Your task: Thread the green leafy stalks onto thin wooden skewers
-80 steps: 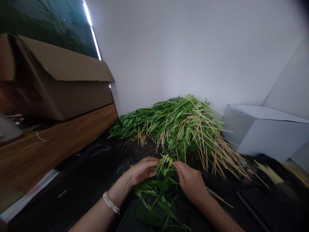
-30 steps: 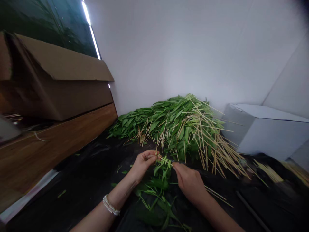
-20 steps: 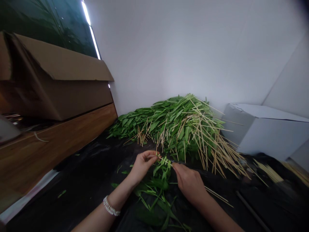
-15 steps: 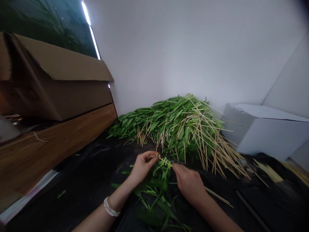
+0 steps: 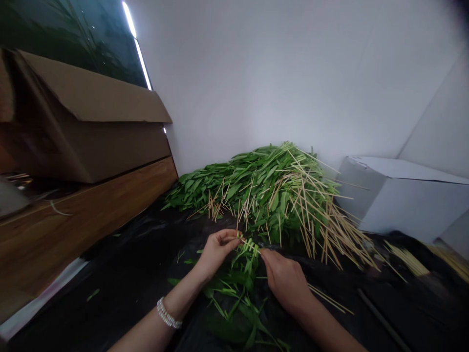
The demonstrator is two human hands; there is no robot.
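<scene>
My left hand (image 5: 216, 249) pinches the tip of a thin bamboo skewer (image 5: 249, 244) threaded with folded green leaves. My right hand (image 5: 284, 278) grips the same skewer from the other side, and the bare end of the stick runs out behind it to the right. Loose green leaves (image 5: 234, 298) lie on the black sheet just under both hands. Behind the hands rises a big pile of finished leaf skewers (image 5: 278, 195), their stick ends pointing toward me.
A brown cardboard box (image 5: 91, 132) sits on a wooden ledge (image 5: 73, 225) at the left. A white box (image 5: 403, 195) stands at the right by the wall. Spare bare skewers (image 5: 410, 261) lie at the right on the black plastic sheet (image 5: 128, 274).
My left hand has shifted from cupping the leaves to pinching the skewer tip. The leaves on the skewer have bunched closer between the hands. The pile has not moved.
</scene>
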